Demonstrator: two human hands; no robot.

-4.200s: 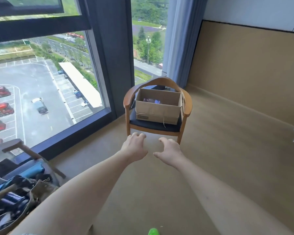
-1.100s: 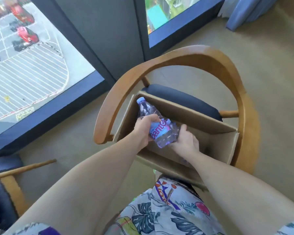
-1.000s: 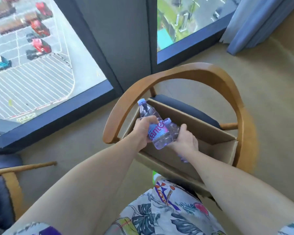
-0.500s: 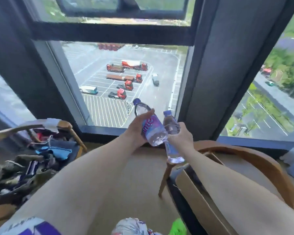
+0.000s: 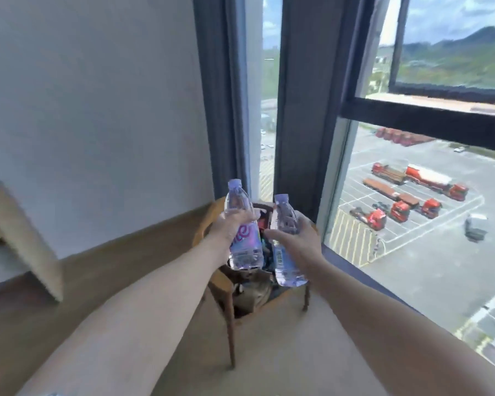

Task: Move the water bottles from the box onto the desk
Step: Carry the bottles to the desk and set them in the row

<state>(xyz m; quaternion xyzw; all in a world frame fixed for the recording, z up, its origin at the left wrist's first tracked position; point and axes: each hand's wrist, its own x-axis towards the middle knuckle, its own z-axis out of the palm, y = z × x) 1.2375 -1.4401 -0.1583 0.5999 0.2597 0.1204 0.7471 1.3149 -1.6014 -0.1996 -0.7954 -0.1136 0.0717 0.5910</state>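
Note:
I hold two clear plastic water bottles with pale blue caps at chest height, side by side and roughly upright. My left hand (image 5: 232, 227) grips the left water bottle (image 5: 244, 247), which has a pink and blue label, around its middle. My right hand (image 5: 297, 238) grips the right water bottle (image 5: 284, 261) around its upper body, with the barcode side of the label facing me. The cardboard box is out of view. A light wooden desk edge (image 5: 20, 232) shows at the far left.
A wooden chair (image 5: 226, 292) piled with clothes and bags stands right behind the bottles, near the window corner. Floor-to-ceiling windows (image 5: 429, 224) and a dark curtain (image 5: 220, 110) run along the right. A white wall fills the left. Beige carpet lies below.
Both hands lifted the two bottles out of the box on the chair. My view has swung left, away from that chair, toward the wall, the cluttered chair and the desk edge.

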